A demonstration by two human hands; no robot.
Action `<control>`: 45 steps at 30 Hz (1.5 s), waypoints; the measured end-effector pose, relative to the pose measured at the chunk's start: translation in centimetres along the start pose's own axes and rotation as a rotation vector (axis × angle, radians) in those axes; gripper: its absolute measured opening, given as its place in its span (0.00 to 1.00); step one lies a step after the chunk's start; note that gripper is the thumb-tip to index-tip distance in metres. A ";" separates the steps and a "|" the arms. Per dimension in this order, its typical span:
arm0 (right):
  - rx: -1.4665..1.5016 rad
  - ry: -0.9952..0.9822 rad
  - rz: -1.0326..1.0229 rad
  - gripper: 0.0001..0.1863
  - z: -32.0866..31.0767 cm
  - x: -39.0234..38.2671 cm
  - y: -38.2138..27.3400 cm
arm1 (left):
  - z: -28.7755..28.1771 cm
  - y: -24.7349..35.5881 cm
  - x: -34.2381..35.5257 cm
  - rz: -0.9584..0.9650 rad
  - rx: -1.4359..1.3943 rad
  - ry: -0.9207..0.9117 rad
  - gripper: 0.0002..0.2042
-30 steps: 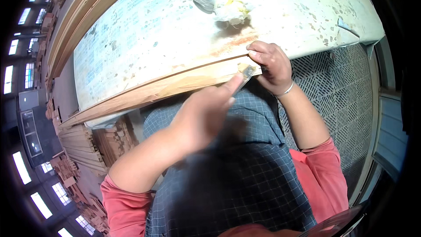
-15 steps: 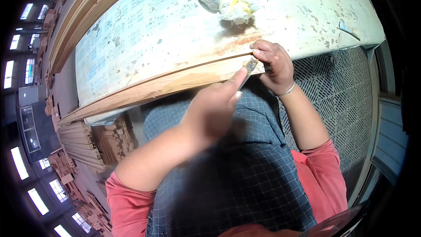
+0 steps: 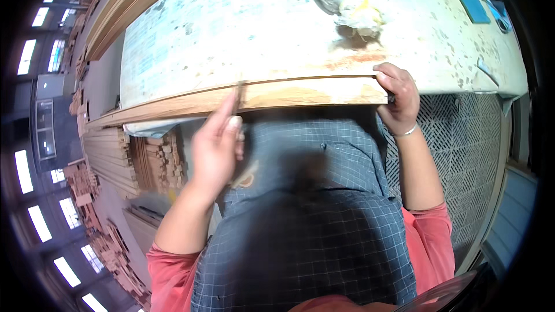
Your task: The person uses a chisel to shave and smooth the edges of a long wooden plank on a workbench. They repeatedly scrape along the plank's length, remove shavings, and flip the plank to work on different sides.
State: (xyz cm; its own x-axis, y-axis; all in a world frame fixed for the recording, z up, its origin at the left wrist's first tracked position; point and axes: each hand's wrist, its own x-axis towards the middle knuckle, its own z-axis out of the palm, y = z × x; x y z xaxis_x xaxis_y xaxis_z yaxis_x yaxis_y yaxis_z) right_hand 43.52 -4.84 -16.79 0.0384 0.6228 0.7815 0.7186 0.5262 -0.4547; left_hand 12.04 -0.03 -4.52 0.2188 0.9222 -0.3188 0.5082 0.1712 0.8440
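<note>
A long, pale wooden board (image 3: 312,91) runs along the table's near edge, its narrow dark groove or edge line facing up. My left hand (image 3: 213,144) is closed around a small putty knife (image 3: 240,93); its flat blade, seen nearly edge-on and blurred, lies against the board's near face left of the middle. Over at the board's right end, my right hand (image 3: 400,97) grips the end, thumb side on top and the other fingers partly hidden behind and below. A crumpled clear plastic bag (image 3: 357,8) with lumpy contents rests on the table beyond the board.
A stained, paper-covered table (image 3: 202,40) spreads beyond the board, with reddish dust (image 3: 361,59) near the bag. Long wooden strips (image 3: 124,14) lie at far left. Stacked timber (image 3: 110,159) is below left. A blue flat block (image 3: 471,4) sits at far right.
My left hand has swept the putty knife leftward along the board, away from its right end. My right hand keeps its grip there. The view has shifted, moving the bag rightward in the picture.
</note>
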 end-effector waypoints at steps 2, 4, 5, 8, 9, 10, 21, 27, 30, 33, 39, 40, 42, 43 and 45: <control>-0.028 -0.029 0.014 0.32 -0.2 -0.4 0.4 | -2.6 -1.6 0.3 -0.123 -0.055 0.168 0.22; -0.045 -0.013 0.000 0.32 0.1 0.0 -0.1 | -3.8 -2.5 -0.2 -0.254 -0.052 0.200 0.22; -0.055 -0.019 0.001 0.32 0.1 -0.1 0.0 | -3.7 -2.4 -0.4 -0.267 -0.026 0.192 0.22; -0.074 -0.040 -0.010 0.32 0.2 -0.1 -0.1 | -1.8 -1.4 -1.2 -0.167 0.098 0.016 0.23; -0.074 -0.034 -0.014 0.32 0.2 0.0 0.0 | -1.0 -1.1 -1.1 -0.089 0.170 -0.034 0.24; -0.081 -0.049 -0.008 0.32 0.1 0.0 0.0 | -0.7 -1.3 -1.3 -0.034 0.159 -0.149 0.25; 0.083 -0.036 0.181 0.30 0.0 -0.2 0.1 | -1.6 -10.2 -0.9 0.289 -0.498 0.056 0.26; 0.103 -0.131 0.334 0.29 -0.2 0.1 0.4 | 0.6 -6.1 0.2 0.209 0.246 -0.250 0.24; 0.101 -0.126 0.287 0.29 -0.4 -0.3 0.4 | 0.7 -8.0 0.3 0.546 0.280 -0.146 0.24; 0.045 -0.120 0.194 0.35 -0.5 -0.4 -0.1 | -0.9 -9.5 -0.1 0.453 0.176 0.022 0.25; -0.083 -0.186 0.078 0.36 -1.3 -0.5 -0.4 | -4.0 -13.1 0.0 0.279 -0.553 0.310 0.26; -0.123 -0.219 0.106 0.36 -1.6 -0.3 -0.8 | -4.2 -13.4 0.2 0.289 -0.531 0.341 0.26; -0.143 -0.234 0.110 0.36 -1.8 0.1 -1.1 | -4.8 -13.8 0.3 0.269 -0.479 0.348 0.26; -0.160 -0.252 0.116 0.36 -2.1 0.1 -1.2 | -4.7 -14.0 0.0 0.210 -0.473 0.346 0.26; -0.112 -0.263 0.079 0.36 -2.5 0.9 -1.5 | -4.6 -14.3 -0.8 0.202 -0.512 0.242 0.27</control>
State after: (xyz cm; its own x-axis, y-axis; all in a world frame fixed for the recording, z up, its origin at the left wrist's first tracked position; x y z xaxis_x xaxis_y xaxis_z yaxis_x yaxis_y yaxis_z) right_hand 44.24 -6.56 -14.36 -0.0737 0.7957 0.6011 0.7932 0.4122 -0.4483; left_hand 0.74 -1.61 -14.39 0.0426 0.9963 -0.0741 -0.0027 0.0743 0.9972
